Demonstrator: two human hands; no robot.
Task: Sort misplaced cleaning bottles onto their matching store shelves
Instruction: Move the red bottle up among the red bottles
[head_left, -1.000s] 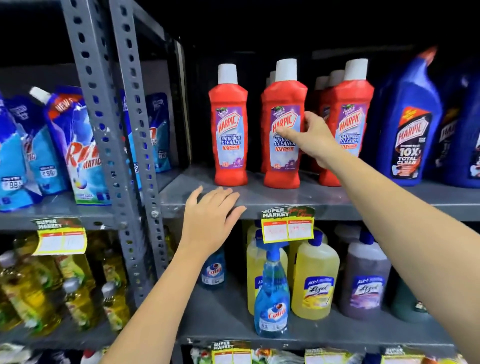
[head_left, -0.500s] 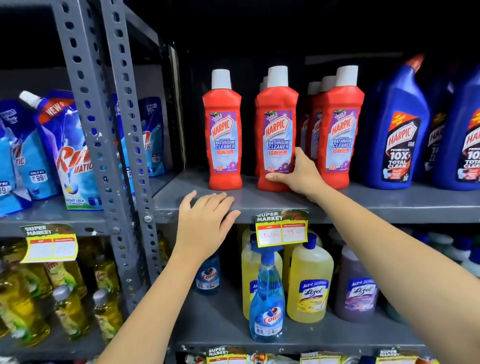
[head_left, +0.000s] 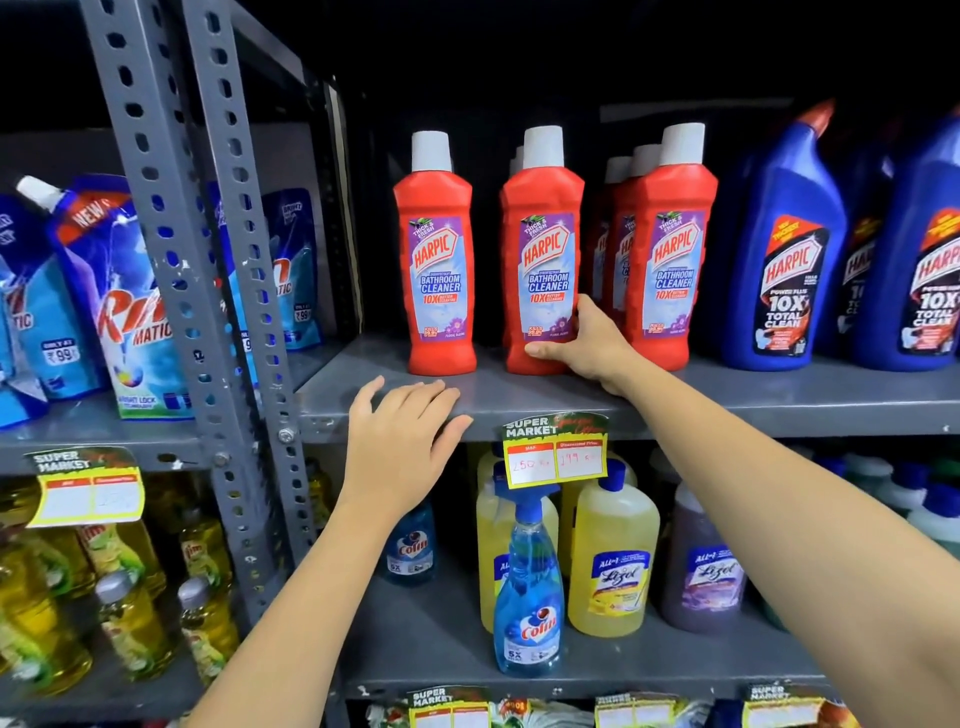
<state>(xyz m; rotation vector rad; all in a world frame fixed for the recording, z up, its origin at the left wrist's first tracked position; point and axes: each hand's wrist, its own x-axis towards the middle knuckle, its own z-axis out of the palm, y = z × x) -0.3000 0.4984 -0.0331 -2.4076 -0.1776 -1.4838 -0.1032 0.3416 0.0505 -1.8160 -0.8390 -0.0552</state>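
Head view: right hand (head_left: 587, 345) is gripping the middle red Harpic bottle (head_left: 543, 249) low down. The thumb is wrapping across the front under the label, and the fingers are going round the far side, mostly hidden. The right arm is reaching in from lower right, nearly straight. The bottle is standing upright on the upper shelf (head_left: 779, 405), between two more red Harpic bottles (head_left: 436, 249), with others lined up behind.

Left hand (head_left: 402, 441) is lying flat with fingers loosely extended and together, palm down over the front lip of that same shelf, holding nothing. The left forearm is coming up from the bottom edge.

Labels on the red bottles are reading "HARPIC BATHROOM CLEANER 10X". The blue Harpic bottles (head_left: 784, 249) to the right are showing "10X TOTAL CLEAN". The price tag (head_left: 556, 452) on the shelf lip is reading "SUPER MARKET"; its handwritten figures are too blurred to trust. On the lower shelf (head_left: 415, 644) a blue Colin spray bottle (head_left: 529, 597) is standing in front of yellow Lizol bottles (head_left: 613, 561) – a purple Lizol bottle (head_left: 701, 566) is beside them. The left bay is holding Rin Matic pouches (head_left: 114, 301).
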